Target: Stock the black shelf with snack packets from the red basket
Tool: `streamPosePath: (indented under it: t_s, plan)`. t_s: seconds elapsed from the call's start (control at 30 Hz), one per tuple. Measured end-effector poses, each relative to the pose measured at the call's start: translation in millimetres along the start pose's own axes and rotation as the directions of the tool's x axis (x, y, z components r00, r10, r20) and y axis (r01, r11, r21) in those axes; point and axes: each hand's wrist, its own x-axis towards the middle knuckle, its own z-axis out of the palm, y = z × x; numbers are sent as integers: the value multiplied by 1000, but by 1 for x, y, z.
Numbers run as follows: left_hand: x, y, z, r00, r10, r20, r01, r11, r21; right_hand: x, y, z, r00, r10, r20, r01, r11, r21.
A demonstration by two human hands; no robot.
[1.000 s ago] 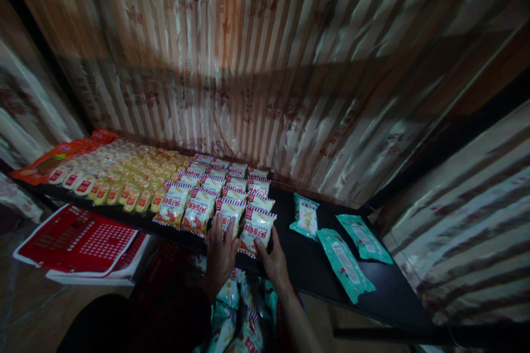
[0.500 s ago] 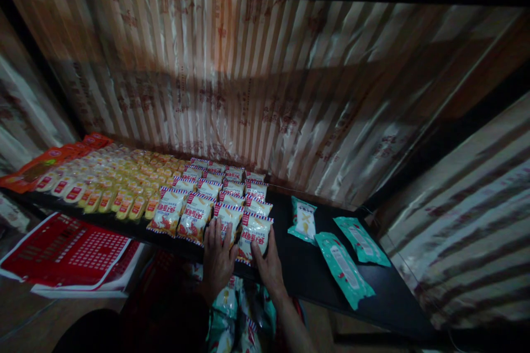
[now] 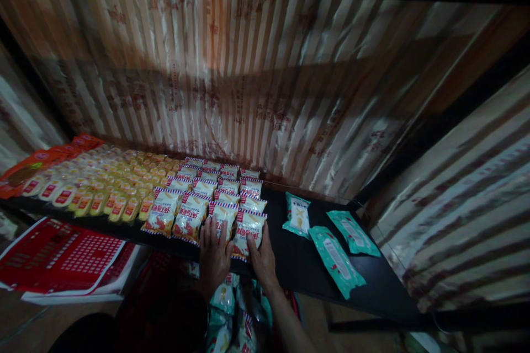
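Observation:
Rows of white snack packets (image 3: pixel 191 216) with striped top edges and red lettering stand on the black shelf. My left hand (image 3: pixel 216 256) lies with fingers outstretched against the lower front of one front-row packet (image 3: pixel 223 213). At the right end of that row, my right hand (image 3: pixel 264 256) has its thumb on the face of the corner packet (image 3: pixel 249 226) and its fingers along the right edge. The backs of these packets are hidden.
Yellow and white wrapped snacks (image 3: pixel 120 182) and orange bags (image 3: pixel 53 157) fill the shelf's left side. Three teal packets (image 3: pixel 337 262) lie to the right. More packets (image 3: pixel 223 300) sit below the shelf edge, near a red printed sheet (image 3: pixel 62 253). Striped sheeting (image 3: pixel 248 77) hangs behind.
The view has shifted slightly, so the shelf appears a little further left. Both hands remain at the same two front packets, which have barely moved.

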Motion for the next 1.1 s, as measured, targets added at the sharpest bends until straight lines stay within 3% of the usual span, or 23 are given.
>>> streamPosePath:
  t_s: [0.27,0.43,0.67,0.8,1.0,1.1]
  plan:
    - [-2,-2,0,1000,-10,-2,9,998,-58,-8,0,-8,998,69,-15,-68,996,54]
    - [-3,-5,-1,998,-57,-20,54,989,-134,-31,2,-13,992,40,-120,-29,995,90]
    - [-41,-7,-15,989,-140,-47,129,975,-181,-71,10,-22,978,-49,-203,63,996,64]
    - [-49,-4,-25,994,-109,-14,107,986,-124,-65,6,-23,974,-81,-211,89,996,30]
    - [-18,-22,-30,996,-70,-49,68,997,-41,-40,-21,-16,904,-395,-164,379,917,-123]
    - [-5,-33,-35,997,-57,-50,57,998,-9,-19,-26,-11,882,-425,-205,396,903,-167]
